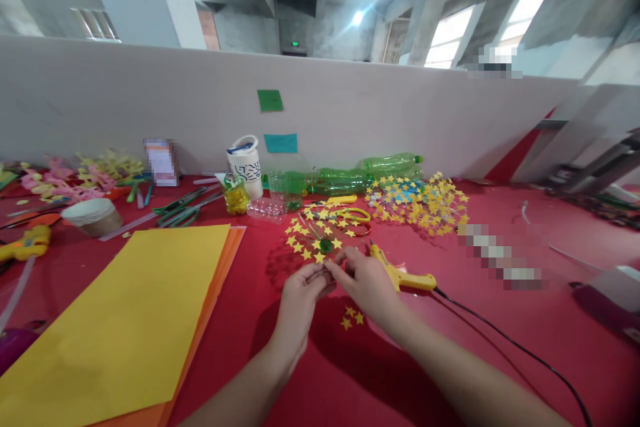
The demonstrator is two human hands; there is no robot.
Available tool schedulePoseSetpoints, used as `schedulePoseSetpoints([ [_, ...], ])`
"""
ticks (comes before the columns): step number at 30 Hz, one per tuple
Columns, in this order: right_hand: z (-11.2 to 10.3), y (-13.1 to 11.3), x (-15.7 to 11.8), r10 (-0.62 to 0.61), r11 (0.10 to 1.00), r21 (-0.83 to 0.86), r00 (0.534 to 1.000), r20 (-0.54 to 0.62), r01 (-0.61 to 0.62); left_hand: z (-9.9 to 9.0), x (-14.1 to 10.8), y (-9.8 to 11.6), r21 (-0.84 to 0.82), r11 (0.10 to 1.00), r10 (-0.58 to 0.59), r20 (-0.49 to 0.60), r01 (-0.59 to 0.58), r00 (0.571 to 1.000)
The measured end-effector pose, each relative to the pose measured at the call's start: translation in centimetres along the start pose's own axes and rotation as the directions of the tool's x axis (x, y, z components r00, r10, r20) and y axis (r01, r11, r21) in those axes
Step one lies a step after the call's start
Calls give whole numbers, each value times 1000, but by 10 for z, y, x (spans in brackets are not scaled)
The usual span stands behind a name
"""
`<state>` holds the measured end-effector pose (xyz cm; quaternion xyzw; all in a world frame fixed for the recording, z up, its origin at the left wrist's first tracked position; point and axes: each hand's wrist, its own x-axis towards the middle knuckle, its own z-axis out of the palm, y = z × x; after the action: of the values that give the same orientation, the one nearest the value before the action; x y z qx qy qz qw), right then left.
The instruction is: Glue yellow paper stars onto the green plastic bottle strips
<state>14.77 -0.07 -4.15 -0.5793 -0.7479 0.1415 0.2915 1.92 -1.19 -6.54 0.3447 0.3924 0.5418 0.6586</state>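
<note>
In front of me is a star-tipped bottle piece [325, 246], with a green cap at its middle, thin clear strips fanning out and yellow stars on their ends. My left hand [299, 293] and my right hand [370, 283] meet at its near edge, fingers closed in a pinch. What lies exactly between the fingertips is hidden. Several loose yellow stars [352, 317] lie on the red table below the hands. A yellow glue gun [405, 277] rests just right of my right hand, its black cord running toward the front right.
Yellow and orange sheets [130, 307] cover the left front. Behind are green scissors [185, 212], a white cup [245, 170], green plastic bottles [345, 181] and yellow-handled scissors [360, 215]. A larger heap of star pieces [425, 207] stands back right. Another glue gun [27, 245] lies far left.
</note>
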Motion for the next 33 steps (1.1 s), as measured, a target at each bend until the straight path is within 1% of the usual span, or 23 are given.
schedulePoseSetpoints([
  [3,-7,-1,-1,-5,1000,10,1000,-29,5,0,0,0,-10,1000,-8,-56,8,998],
  [6,-16,1,-1,-29,999,39,996,-87,32,0,-1,0,-38,999,-33,-93,30,995],
  [11,-35,12,4,-18,998,58,987,-157,27,-2,-2,0,-76,997,-14,-82,8,996],
  [14,-48,16,6,-30,999,40,991,-131,36,-4,-2,-1,-73,997,19,-78,-25,997],
  [17,-57,18,5,-68,998,-17,995,-68,67,-6,-2,-1,-63,997,44,-88,-50,995],
  [19,-60,20,3,-100,993,-65,995,-20,99,-6,-1,-1,-63,996,50,-96,-56,994],
  [21,-59,22,-1,-159,980,-113,985,64,165,-6,-1,0,-63,997,40,-109,-47,993],
  [23,-55,25,-6,-221,954,-160,957,187,252,-7,-1,1,-39,999,7,-128,-12,992],
  [25,-50,29,-12,-262,919,-208,914,309,334,-7,-1,1,5,999,-41,-138,42,990],
  [27,-43,32,-18,-284,873,-268,870,402,409,-8,-1,1,43,994,-92,-115,98,989],
  [30,-33,32,-27,-310,790,-349,819,483,505,-8,-2,0,78,987,-139,-46,142,989],
  [33,-26,30,-32,-322,746,-381,796,512,546,-7,-3,0,111,983,-145,-16,146,989],
])
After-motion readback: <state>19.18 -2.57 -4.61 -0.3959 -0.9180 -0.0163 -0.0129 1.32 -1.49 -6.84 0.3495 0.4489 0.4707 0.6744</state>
